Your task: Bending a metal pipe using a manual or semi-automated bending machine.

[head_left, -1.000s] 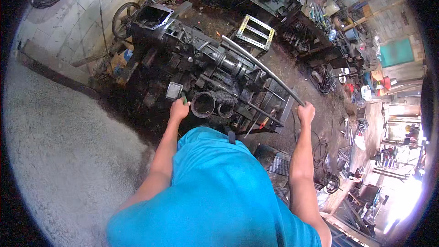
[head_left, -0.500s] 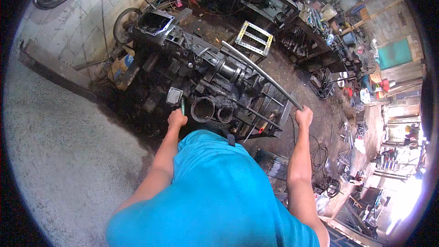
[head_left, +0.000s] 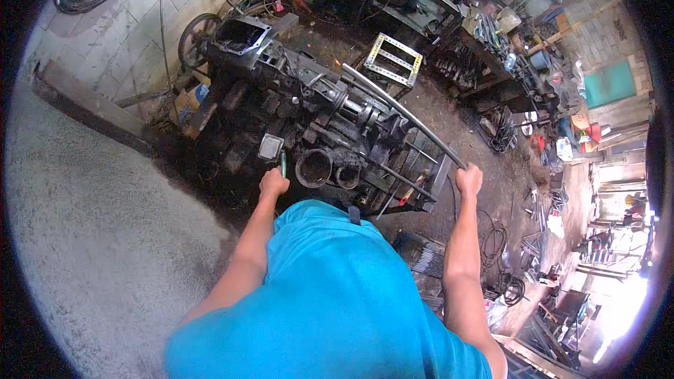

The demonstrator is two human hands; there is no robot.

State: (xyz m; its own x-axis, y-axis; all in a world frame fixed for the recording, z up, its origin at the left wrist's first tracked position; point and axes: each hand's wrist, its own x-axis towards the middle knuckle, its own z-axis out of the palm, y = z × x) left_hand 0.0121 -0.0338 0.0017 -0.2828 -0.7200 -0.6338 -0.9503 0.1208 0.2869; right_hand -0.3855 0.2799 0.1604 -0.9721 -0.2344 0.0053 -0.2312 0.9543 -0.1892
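Note:
My right hand (head_left: 470,180) is closed round the near end of a long grey metal pipe (head_left: 413,117). The pipe slants away to the far left over the side of a greasy, dark lathe-like machine (head_left: 351,109). My left hand (head_left: 274,182) is wrapped round a slim green-handled tool (head_left: 283,160), whose type I cannot make out. Just beyond that hand is a small square metal container (head_left: 269,146). To its right stand two round dark tins (head_left: 314,168) at the front of the machine.
A perforated metal stool-like frame (head_left: 393,60) stands beyond the pipe. A cluttered workbench (head_left: 484,35) is at the far right. Cables (head_left: 493,238) and metal pieces lie on the floor at right. A grey wall (head_left: 140,35) rises at left, with a spoked handwheel (head_left: 199,40) before it.
The view has shifted very slightly. Both hands keep their holds on the pipe and the green-handled tool, with hardly any visible movement.

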